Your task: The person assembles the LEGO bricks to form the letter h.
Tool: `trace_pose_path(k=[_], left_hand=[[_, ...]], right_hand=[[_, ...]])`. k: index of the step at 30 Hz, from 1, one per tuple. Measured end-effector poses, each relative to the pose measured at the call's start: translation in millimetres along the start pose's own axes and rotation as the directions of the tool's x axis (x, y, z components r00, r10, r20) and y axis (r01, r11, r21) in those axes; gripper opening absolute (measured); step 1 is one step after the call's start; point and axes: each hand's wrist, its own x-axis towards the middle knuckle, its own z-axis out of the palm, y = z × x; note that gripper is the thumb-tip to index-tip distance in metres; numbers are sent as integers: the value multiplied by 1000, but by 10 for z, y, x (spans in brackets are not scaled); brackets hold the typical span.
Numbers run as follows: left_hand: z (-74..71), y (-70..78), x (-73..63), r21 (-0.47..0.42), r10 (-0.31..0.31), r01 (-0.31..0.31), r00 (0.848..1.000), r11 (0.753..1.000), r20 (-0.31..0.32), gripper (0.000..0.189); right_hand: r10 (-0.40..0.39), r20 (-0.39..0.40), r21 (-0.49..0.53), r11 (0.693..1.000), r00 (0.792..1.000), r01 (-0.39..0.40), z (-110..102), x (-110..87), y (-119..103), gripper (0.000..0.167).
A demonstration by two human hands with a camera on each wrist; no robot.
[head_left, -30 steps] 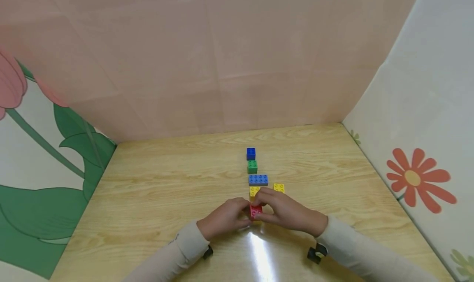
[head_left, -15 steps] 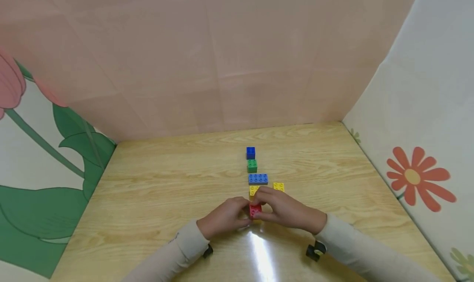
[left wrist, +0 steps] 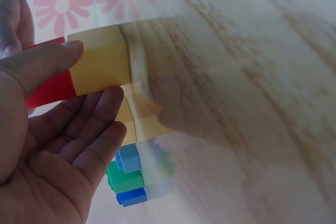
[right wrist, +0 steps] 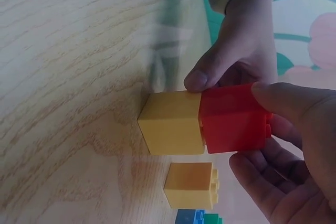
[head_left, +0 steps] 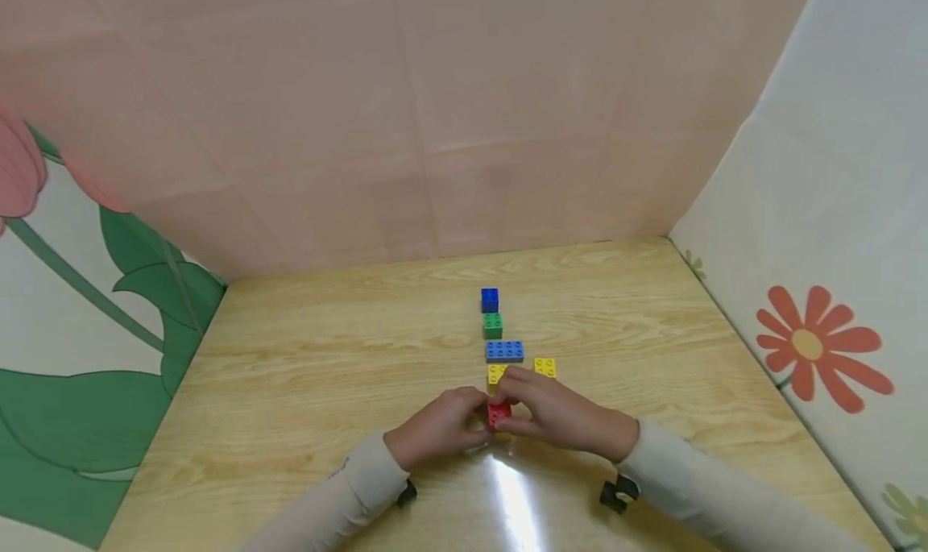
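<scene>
Red brick (right wrist: pixel 233 121) sits atop a yellow brick (right wrist: pixel 173 124) on the table (head_left: pixel 326 359). The left hand (head_left: pixel 441 429) pinches the yellow, the right hand (head_left: pixel 564 412) the red, presumably keeping both aligned.

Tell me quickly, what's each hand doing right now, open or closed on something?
Left hand: closed, holding the yellow brick under the red one.
Right hand: closed, pinching the red brick.

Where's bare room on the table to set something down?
Left: between the green brick and the tulip panel. Right: between the rightmost yellow brick and the flowered panel. Crowded: around the red brick, between left hand and right hand.
</scene>
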Motion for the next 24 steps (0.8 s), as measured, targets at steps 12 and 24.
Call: trace_pose_path(k=[12, 24], left_hand=[[-4, 5, 5, -10, -9, 9, 1000, 1000, 7, 32], [-16, 25, 4, 11, 3, -3, 1000, 1000, 0, 32]], right_hand=[[6, 5, 6, 1000, 1000, -6, -1, -5, 7, 19], [3, 12, 4, 1000, 1000, -3, -5, 18, 29, 18]])
